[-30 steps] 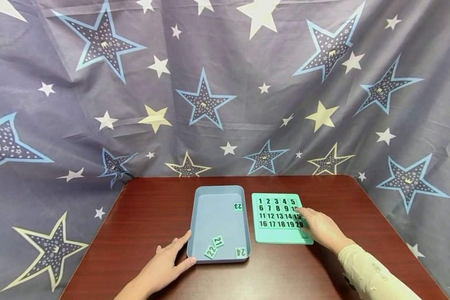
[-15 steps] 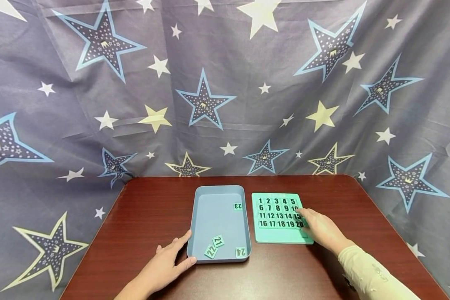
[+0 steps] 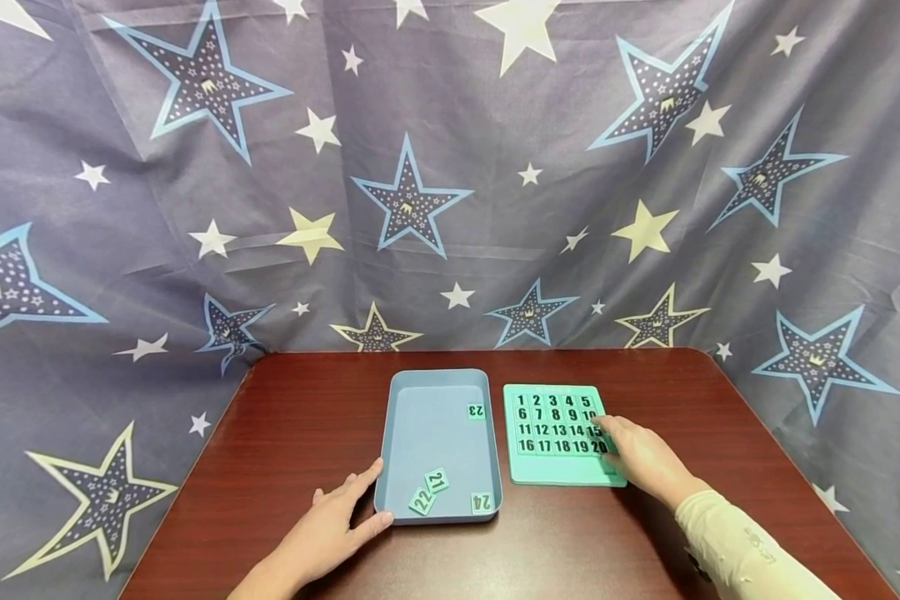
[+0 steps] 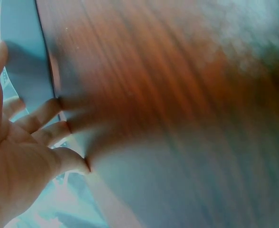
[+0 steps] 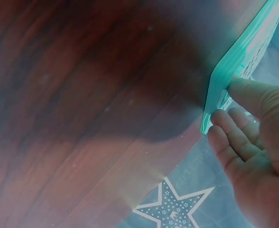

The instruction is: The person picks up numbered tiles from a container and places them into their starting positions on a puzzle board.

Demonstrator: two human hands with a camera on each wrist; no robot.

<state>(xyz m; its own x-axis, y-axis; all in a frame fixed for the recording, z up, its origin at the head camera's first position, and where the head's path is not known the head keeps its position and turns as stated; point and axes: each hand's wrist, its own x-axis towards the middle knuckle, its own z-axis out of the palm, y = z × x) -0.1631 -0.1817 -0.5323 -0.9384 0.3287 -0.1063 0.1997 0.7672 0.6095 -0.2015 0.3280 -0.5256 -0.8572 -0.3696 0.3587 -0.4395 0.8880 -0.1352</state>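
My left hand (image 3: 337, 525) touches the lower left corner of a blue-grey tray (image 3: 438, 442), thumb and fingers spread along its side. Four loose number tiles lie in the tray: 21 (image 3: 437, 480), 22 (image 3: 422, 500), 23 (image 3: 476, 412) and 24 (image 3: 482, 502). To its right is a mint green number board (image 3: 562, 472), with tiles 1 to 20 set in rows. My right hand (image 3: 648, 462) rests on the board's right side, its fingertips over the column with 10, 15 and 20. In the right wrist view the thumb (image 5: 248, 95) touches the green board's edge.
Both tray and board lie on a dark red wooden table (image 3: 292, 417). Behind and beside it hangs a grey curtain (image 3: 450, 167) with star prints. The tray's right wall stands close to the board's left edge.
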